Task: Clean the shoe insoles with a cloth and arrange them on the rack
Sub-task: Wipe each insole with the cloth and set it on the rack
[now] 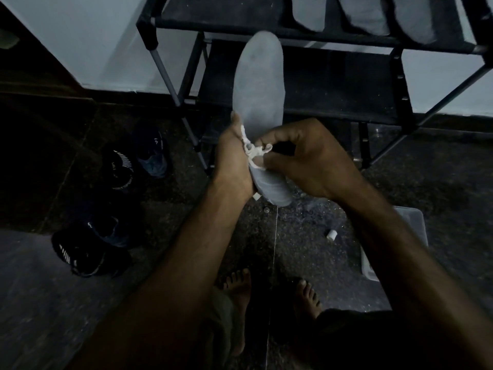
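At centre frame, the left hand [232, 156] grips a grey insole [258, 84] near its heel end, fingers curled round its edge, toe end pointing up toward the rack [293, 32]. The right hand [306, 158] pinches a small white cloth [253, 152] against the insole's lower face, right beside the left grip. This looks like the wiping step. Next, the cloth probably needs drawing along the insole toward the toe while the left hand steadies it. Three more insoles [368, 14] already lie on the rack's top shelf at upper right. Dark shoes [117, 166] sit on the floor at left.
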`<move>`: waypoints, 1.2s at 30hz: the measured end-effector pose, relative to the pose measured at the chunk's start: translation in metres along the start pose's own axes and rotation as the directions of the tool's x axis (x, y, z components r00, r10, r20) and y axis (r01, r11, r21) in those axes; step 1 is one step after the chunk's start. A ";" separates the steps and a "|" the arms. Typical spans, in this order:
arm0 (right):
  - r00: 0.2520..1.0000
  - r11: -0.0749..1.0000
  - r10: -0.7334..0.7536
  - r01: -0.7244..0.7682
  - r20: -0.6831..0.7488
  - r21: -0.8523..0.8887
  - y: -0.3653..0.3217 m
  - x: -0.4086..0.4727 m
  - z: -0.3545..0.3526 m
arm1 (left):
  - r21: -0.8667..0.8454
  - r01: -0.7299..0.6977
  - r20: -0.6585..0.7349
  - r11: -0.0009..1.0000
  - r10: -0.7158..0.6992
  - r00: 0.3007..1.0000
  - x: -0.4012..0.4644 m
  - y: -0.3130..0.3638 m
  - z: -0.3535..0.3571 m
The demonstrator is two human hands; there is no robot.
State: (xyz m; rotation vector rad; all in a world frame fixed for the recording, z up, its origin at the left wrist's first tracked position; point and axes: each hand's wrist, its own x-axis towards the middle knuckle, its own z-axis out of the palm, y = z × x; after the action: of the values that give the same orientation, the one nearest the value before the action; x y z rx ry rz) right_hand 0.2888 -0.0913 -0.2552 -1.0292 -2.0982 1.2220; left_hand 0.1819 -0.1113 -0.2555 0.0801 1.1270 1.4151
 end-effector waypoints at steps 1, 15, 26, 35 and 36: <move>1.000 1.000 0.006 -0.006 0.008 0.017 0.000 0.000 0.000 | -0.042 0.024 0.022 0.999 -0.023 1.000 0.002 0.000 -0.001; 0.998 0.997 0.010 -0.006 0.058 -0.079 -0.008 -0.001 -0.002 | -0.046 0.052 -0.034 0.998 -0.054 0.998 0.008 0.002 -0.008; 0.953 0.949 -0.094 -0.003 -0.290 -0.316 0.006 0.006 0.018 | -0.090 0.069 0.076 0.994 -0.063 0.995 -0.004 -0.006 0.000; 0.998 0.983 -0.005 -0.008 -0.069 -0.181 -0.004 -0.001 0.006 | -0.040 0.035 0.002 0.999 -0.035 0.999 0.013 -0.005 -0.013; 0.990 0.973 -0.037 0.005 -0.138 -0.230 -0.003 0.000 0.011 | -0.054 0.028 0.015 0.998 -0.027 1.000 0.014 -0.007 -0.014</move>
State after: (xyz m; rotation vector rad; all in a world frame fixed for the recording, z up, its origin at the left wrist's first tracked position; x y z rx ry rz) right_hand 0.2798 -0.0971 -0.2580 -1.1546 -2.1676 0.8824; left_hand 0.1747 -0.1095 -0.2758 0.0361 1.0739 1.4178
